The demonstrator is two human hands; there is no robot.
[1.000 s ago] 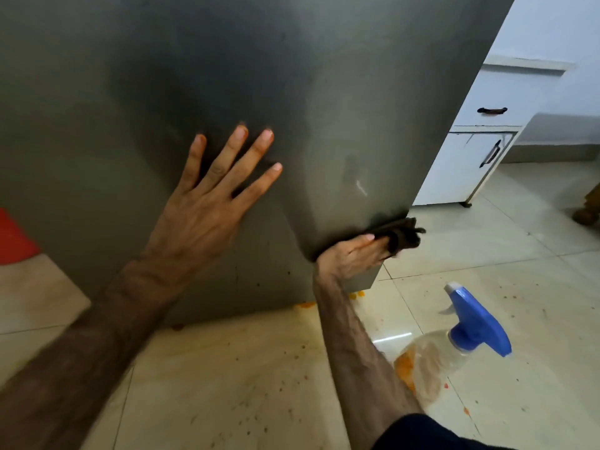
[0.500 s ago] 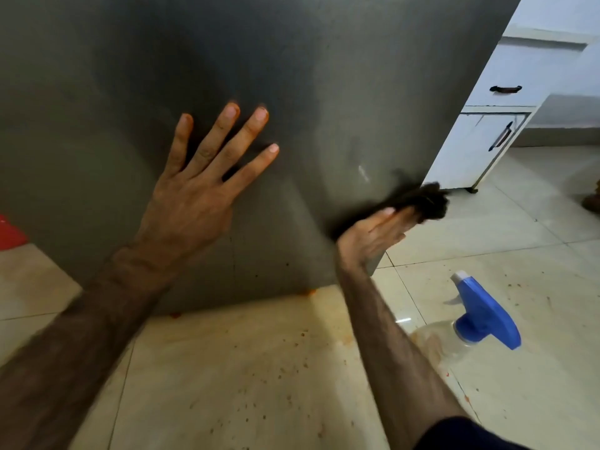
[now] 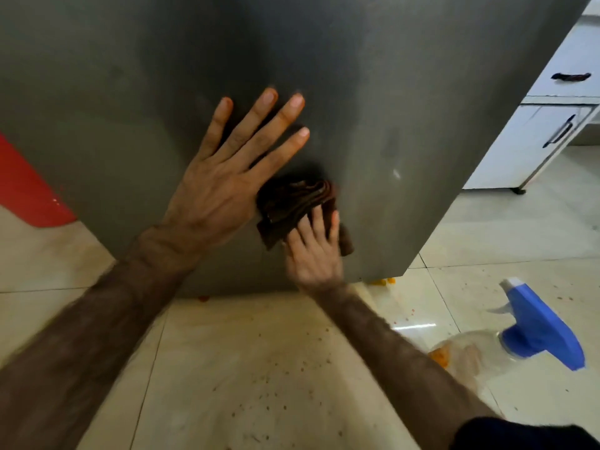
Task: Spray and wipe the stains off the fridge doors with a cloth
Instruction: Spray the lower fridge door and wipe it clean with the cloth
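Right hand (image 3: pixel 313 251) presses the folded brown cloth (image 3: pixel 293 203) flat-fingered against the fridge door (image 3: pixel 373 92), bulk at its 11 o'clock, beside the splayed, bracing left hand (image 3: pixel 224 186).

One head-worn view looks down, close to the fridge door (image 3: pixel 357 76).

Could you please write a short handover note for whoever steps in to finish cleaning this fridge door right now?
Left hand: fingers spread, flat on the grey fridge door, bracing.
Right hand: straight fingers press the dark brown cloth against the lower door, just right of the left hand.
Spray bottle, blue trigger head: lies on the tiled floor to the right, untouched.
Done: no large stain shows on the lower door, only a small pale mark.
Left: finish wiping; orange bits and specks remain on the floor below.
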